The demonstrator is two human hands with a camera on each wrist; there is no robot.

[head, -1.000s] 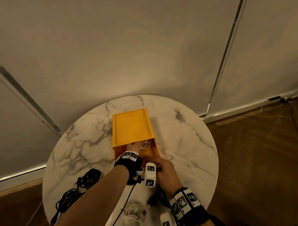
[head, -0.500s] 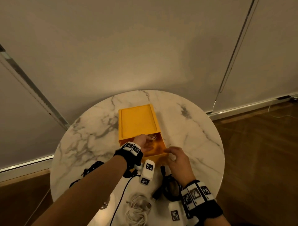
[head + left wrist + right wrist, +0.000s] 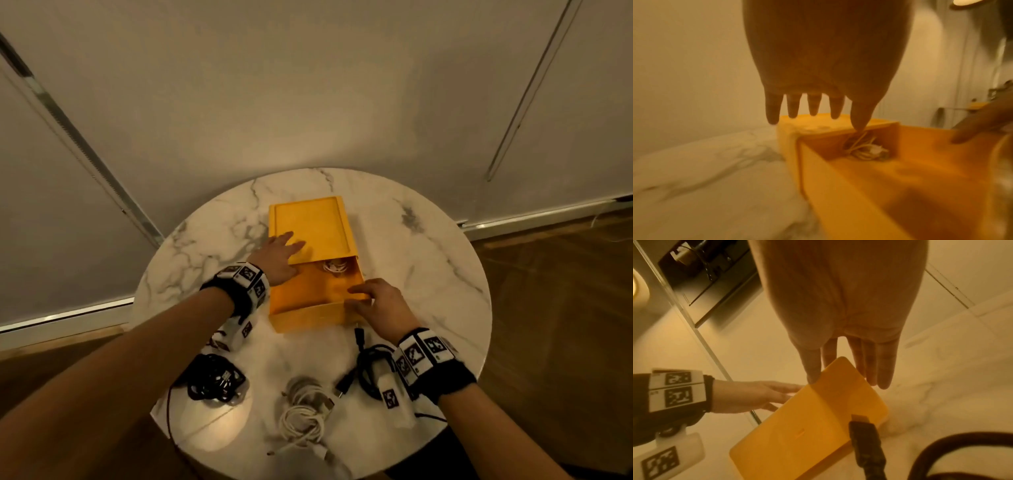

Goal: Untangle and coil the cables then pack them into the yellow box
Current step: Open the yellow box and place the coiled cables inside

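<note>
The yellow box (image 3: 310, 274) sits near the middle of the round marble table (image 3: 428, 260), its sliding lid (image 3: 310, 224) pushed toward the far side so the near half lies open. One coiled white cable (image 3: 334, 266) lies inside, tucked partly under the lid's edge. The left hand (image 3: 277, 255) rests flat on the lid's near left corner, fingers straight and spread, grasping nothing. The right hand (image 3: 375, 301) sits at the box's near right corner, its fingers loosely extended over the rim and wall, holding nothing; whether they press the wall cannot be told. On the near side of the box, a black cable (image 3: 371, 368) with a loose plug lies just under the right wrist, a second white cable bundle (image 3: 305, 411) lies near the table's front edge, and a tangled black cable pile (image 3: 215, 382) lies below the left forearm, none of them blocking the box's open half
</note>
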